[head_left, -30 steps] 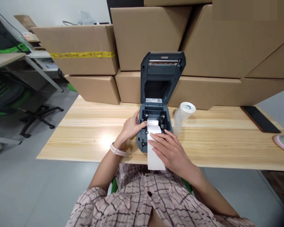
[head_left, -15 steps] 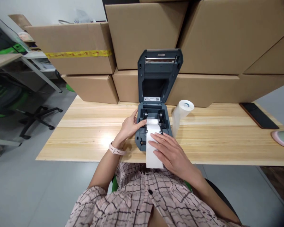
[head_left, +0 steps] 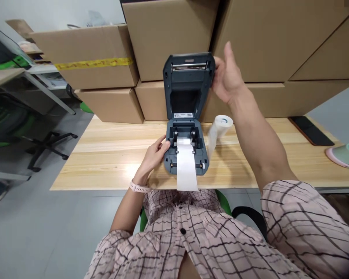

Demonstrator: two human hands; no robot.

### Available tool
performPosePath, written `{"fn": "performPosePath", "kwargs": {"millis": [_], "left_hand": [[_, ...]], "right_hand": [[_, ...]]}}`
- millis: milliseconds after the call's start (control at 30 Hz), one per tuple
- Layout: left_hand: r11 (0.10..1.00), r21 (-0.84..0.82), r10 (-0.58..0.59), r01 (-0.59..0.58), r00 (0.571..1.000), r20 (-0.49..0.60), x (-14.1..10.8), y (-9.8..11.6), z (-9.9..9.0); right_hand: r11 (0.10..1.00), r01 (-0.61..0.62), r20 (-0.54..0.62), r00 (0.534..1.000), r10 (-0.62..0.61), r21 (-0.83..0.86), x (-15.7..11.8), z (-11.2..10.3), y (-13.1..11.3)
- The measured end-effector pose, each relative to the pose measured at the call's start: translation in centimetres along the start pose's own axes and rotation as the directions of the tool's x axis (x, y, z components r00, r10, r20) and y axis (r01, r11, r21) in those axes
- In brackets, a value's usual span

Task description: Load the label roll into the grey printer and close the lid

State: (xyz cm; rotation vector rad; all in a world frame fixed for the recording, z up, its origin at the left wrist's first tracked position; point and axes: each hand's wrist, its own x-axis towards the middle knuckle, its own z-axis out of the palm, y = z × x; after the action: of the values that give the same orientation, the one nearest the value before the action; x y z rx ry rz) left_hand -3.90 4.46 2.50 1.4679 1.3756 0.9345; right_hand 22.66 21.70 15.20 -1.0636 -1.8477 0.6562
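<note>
A dark grey label printer (head_left: pixel 169 155) stands on the wooden table with its lid (head_left: pixel 184 83) raised. From a small roll of labels (head_left: pixel 184 142) inside, a white label strip (head_left: pixel 187 166) runs forward over the printer's front and past the table edge. My left hand (head_left: pixel 155 155) grips the left side of the printer's base, thumb on its rim. At the raised lid's upper right edge is my right hand (head_left: pixel 228 79), its fingers hooked partly out of sight behind the lid and its thumb pointing up.
A roll of clear film or tape (head_left: pixel 222 122) stands right of the printer, a loose length hanging from it. Cardboard boxes (head_left: pixel 171 38) are stacked behind. A dark phone (head_left: pixel 310 131) and a pale green and pink object (head_left: pixel 344 155) lie at the right.
My right hand has left the label strip and moved up to the lid's right edge. My left thumb has drawn back from the roll to the printer's side rim.
</note>
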Motion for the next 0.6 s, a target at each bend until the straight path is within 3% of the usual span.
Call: {"fn": "performPosePath", "kwargs": {"millis": [100, 233, 300, 400, 500, 600], "left_hand": [[0.996, -0.077, -0.056, 0.047, 0.992, -0.113, -1.4, 0.3, -1.3], [0.982, -0.128, 0.103, -0.14, 0.959, -0.264, -1.8, 1.3, -2.3], [0.965, -0.161, 0.169, -0.206, 0.961, -0.218, -1.6, 1.8, -2.0], [0.958, -0.213, 0.188, -0.193, 0.981, -0.046, -1.6, 2.3, -0.5], [0.961, -0.256, 0.125, -0.108, 0.991, 0.05, -2.1, 2.1, 1.3], [0.95, -0.309, 0.057, -0.044, 0.998, 0.033, -2.7, 1.5, 2.6]], "right_hand": [[0.988, -0.013, -0.073, 0.997, 0.024, 0.154, -2.4, 1.5, -1.3], [0.987, 0.057, -0.121, 0.992, -0.039, 0.149, -11.2, 3.1, -3.1], [0.991, 0.111, -0.046, 0.993, -0.108, 0.073, -15.7, 3.9, -3.2], [0.981, 0.176, 0.093, 0.981, -0.168, -0.077, -20.5, 5.2, -2.9], [0.964, 0.188, 0.103, 0.98, -0.171, -0.189, -22.6, 6.6, -2.4], [0.967, 0.195, 0.024, 0.981, -0.194, -0.161, -23.0, 7.8, -2.0]]}}
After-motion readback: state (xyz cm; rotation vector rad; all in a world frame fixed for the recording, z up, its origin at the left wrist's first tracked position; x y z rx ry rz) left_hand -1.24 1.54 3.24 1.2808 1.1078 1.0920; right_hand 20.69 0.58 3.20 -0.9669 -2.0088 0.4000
